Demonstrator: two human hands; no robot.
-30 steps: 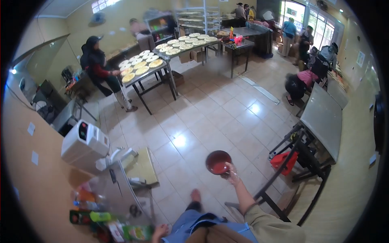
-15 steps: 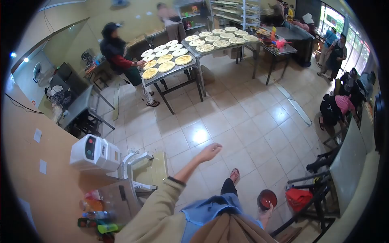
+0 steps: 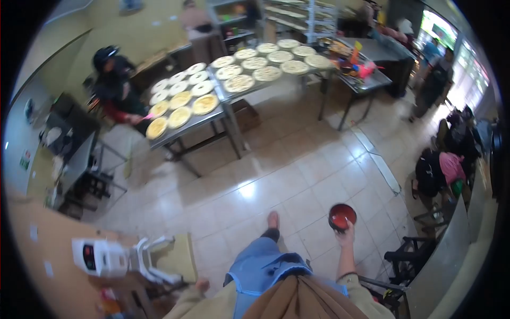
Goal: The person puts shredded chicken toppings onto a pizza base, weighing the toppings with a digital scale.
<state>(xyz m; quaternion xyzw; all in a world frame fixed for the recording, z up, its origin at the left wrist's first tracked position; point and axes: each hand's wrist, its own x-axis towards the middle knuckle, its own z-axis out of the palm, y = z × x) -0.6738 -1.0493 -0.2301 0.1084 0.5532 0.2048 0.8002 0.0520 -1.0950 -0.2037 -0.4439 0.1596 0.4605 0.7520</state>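
Observation:
My right hand (image 3: 345,234) is wrapped round the edge of a round bowl (image 3: 337,213), dark outside and red inside, held out over the tiled floor. What the bowl contains, if anything, cannot be made out. My left hand (image 3: 202,284) hangs low beside my body, near the white machine's stand, and is blurred, so its fingers do not show clearly. Ahead, flat round dough bases (image 3: 180,117) lie in rows on a metal table. More round bases with a topping (image 3: 267,73) cover the table joined to it.
A person (image 3: 114,87) stands left of the front table with a pink tool (image 3: 148,116). A white machine (image 3: 103,258) stands at lower left. Bowls and red items crowd a side table (image 3: 372,82). People (image 3: 451,165) bend down at right, near a leaning panel (image 3: 446,260).
My view has moved forward, toward the tables. My left hand has dropped from in front of me to my side. My right hand has raised the bowl forward.

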